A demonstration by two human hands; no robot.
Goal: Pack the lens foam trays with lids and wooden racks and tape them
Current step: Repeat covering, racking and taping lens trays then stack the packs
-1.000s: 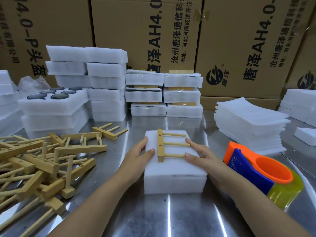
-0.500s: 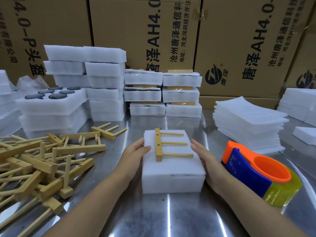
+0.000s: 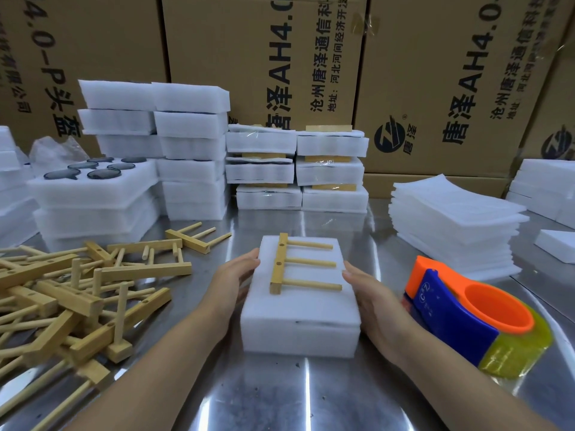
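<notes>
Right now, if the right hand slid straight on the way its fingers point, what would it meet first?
Probably the foam pack: the right hand lies against its right side, fingers angled forward and inward over the top edge. Next, the pegs of the rack, though depth is unclear.

Bare shiny steel counter (image 3: 305,396) lies open in front of the white foam block (image 3: 300,309), a wide lane between the forearms. On the left, a tangled pile of pale wooden peg racks (image 3: 71,293) crowds in near the left hand (image 3: 231,284). On the right, the orange-and-blue tape dispenser (image 3: 460,318) sits just beside the right hand (image 3: 376,303), a tight gap. Behind the block there's a strip of counter, then stacked white foam packs (image 3: 298,172) wall it off.
</notes>
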